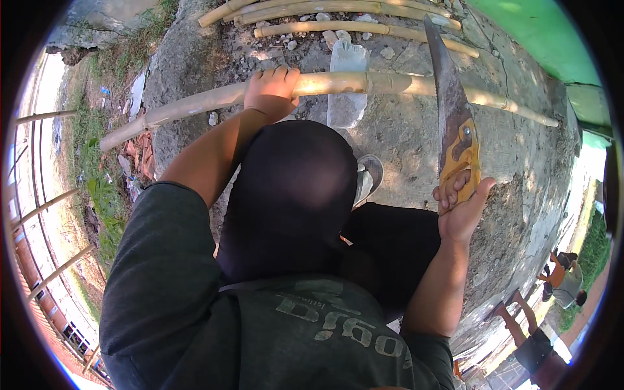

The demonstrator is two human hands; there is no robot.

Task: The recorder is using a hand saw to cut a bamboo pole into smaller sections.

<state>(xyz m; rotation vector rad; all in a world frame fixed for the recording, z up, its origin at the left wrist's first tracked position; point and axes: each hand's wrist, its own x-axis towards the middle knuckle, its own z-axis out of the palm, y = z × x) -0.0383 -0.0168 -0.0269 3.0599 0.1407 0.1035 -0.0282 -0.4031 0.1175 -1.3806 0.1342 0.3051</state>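
A long bamboo pole lies crosswise in front of my knees, over a pale, whitish block. My left hand is wrapped round the pole, left of that block. In my right hand is a hand saw, its yellow handle in my closed fingers. The saw's rusty blade points away from me and passes above the pole, right of the block. Whether the teeth touch the bamboo I cannot tell.
Several more bamboo poles lie on the rough concrete ground at the far side, among small stones. A green wall rises at the far right. Two people are off to the lower right. Grass and litter line the left.
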